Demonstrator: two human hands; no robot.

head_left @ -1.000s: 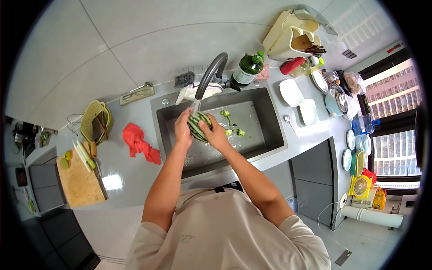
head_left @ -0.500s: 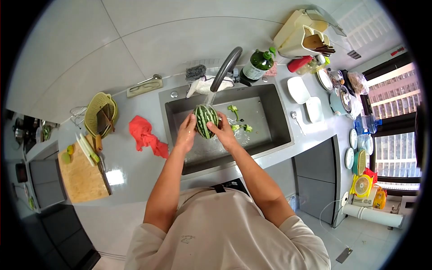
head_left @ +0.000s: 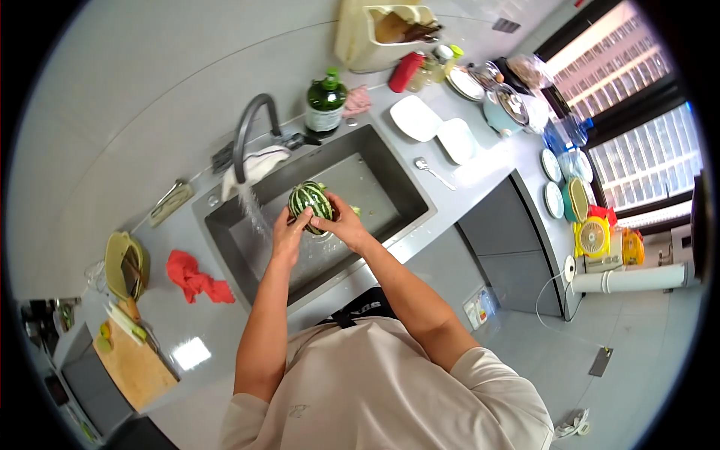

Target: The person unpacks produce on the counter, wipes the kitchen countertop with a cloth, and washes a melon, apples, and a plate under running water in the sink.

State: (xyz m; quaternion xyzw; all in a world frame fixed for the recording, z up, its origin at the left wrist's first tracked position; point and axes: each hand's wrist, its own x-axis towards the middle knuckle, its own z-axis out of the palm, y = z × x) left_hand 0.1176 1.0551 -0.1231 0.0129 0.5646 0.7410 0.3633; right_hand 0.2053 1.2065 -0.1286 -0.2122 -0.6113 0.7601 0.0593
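Observation:
A small striped watermelon (head_left: 307, 201) is held over the sink (head_left: 379, 172), gripped from both sides. My left hand (head_left: 289, 234) closes on its left and near side, its fingertips close to my right thumb. My right hand (head_left: 343, 223) wraps the right side. Water runs from the curved grey faucet (head_left: 241, 139) to the left of the melon, and the stream falls apart from it. Bits of green trimmings (head_left: 355, 211) show by my right hand, mostly hidden behind melon and hand.
On the counter left of the sink lie a red cloth (head_left: 196, 277), a yellow-green basket (head_left: 120, 259) and a cutting board (head_left: 139, 367) with cut vegetables. A green pump bottle (head_left: 325, 105) stands behind the sink. White dishes (head_left: 415, 118) and a spoon (head_left: 435, 174) are at the right.
The watermelon has come out from under the running water, to the right of the stream, and is turned in my hands. My head view has swung right and tilted.

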